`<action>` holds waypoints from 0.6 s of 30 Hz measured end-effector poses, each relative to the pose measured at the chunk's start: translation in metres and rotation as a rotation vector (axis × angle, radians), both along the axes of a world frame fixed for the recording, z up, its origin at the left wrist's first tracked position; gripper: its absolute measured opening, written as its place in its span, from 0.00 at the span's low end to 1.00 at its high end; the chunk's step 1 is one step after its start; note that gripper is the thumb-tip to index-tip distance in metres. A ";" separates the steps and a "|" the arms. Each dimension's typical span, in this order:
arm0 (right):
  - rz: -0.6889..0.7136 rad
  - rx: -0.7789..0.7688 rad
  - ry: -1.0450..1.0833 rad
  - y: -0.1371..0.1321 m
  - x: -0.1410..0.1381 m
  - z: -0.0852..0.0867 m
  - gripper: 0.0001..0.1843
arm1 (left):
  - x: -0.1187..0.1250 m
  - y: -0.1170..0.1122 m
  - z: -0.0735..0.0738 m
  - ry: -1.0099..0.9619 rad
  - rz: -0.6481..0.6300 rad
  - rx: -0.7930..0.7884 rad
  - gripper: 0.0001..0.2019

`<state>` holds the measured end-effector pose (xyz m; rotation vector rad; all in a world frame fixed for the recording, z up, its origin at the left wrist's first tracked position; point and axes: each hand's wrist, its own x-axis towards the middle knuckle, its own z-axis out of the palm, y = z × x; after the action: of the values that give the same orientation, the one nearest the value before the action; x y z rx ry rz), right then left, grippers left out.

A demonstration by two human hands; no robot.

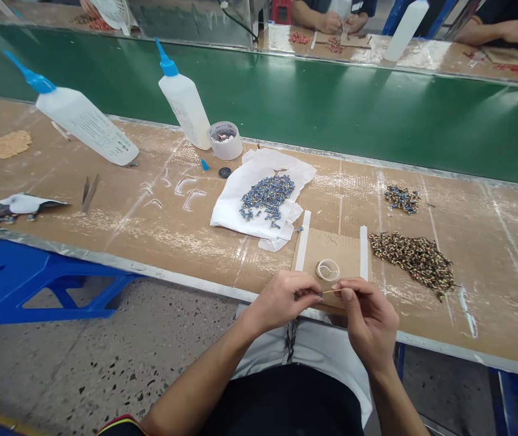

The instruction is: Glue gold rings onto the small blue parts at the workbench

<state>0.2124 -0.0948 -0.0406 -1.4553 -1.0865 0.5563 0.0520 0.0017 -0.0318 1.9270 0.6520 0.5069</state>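
Note:
My left hand (pixel 288 295) is closed in a pinch near the table's front edge, with a tiny bluish part just showing at its fingertips. My right hand (pixel 368 312) pinches a thin, light-coloured stick (pixel 330 292), whose tip reaches the left fingertips. Just beyond the hands stands a small round clear cup (pixel 328 270) with a whitish edge, on a cardboard piece (pixel 334 245) taped at both sides. Left of it, many small blue parts (pixel 268 197) lie heaped on white paper (pixel 229 209). To the right is a heap of small brown and gold parts (pixel 415 260).
A smaller blue heap (pixel 401 198) lies at right. Two white bottles with blue nozzles, one upright (pixel 186 109) and one tilted (pixel 86 124), stand at left by a tape roll (pixel 225 140). Tweezers (pixel 89 194) lie further left. Beyond runs a green belt (pixel 331 103); other people's hands (pixel 331 23) work across it.

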 end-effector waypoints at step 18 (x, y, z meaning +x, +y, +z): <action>-0.337 -0.122 -0.472 -0.016 0.071 0.009 0.11 | -0.003 0.010 0.000 0.045 -0.012 -0.024 0.05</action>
<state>0.2829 -0.1107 -0.0315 -1.8871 -1.1427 0.0351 0.0490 0.0122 -0.0321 1.9235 0.6716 0.4479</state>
